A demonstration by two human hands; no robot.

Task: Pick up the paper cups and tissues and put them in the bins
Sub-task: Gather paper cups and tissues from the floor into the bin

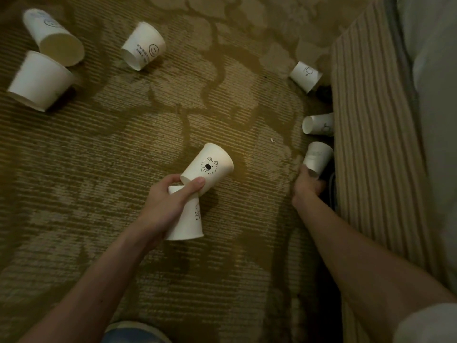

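Lying on the patterned carpet (99, 149) at far left are three paper cups: a blue-printed cup (53, 37) on its side with its mouth facing the camera, a plain cup (40, 81) tipped over just below it, and, a little to the right, a smiley-face cup (143, 45) also on its side. Moving toward the middle, the left hand (170, 201) is gripping two cups at once: its thumb and fingers are closing around the base of a dog-face cup (209, 168), which is pointing up and to the right, while a second cup (185, 219) is hanging below the palm with its mouth toward the camera's lower edge. A small white scrap (272, 139) is sitting on the carpet between the hands. Further right, the right hand (308, 185) is curling its fingers around the lower part of a faintly printed cup (317, 158) beside the striped fabric edge (371, 144). Above that hand, two more cups are lying against the same striped edge: a sideways cup (317, 123) with its mouth facing left, and a tilted cup (306, 76) farther up. No bin is showing in this view.
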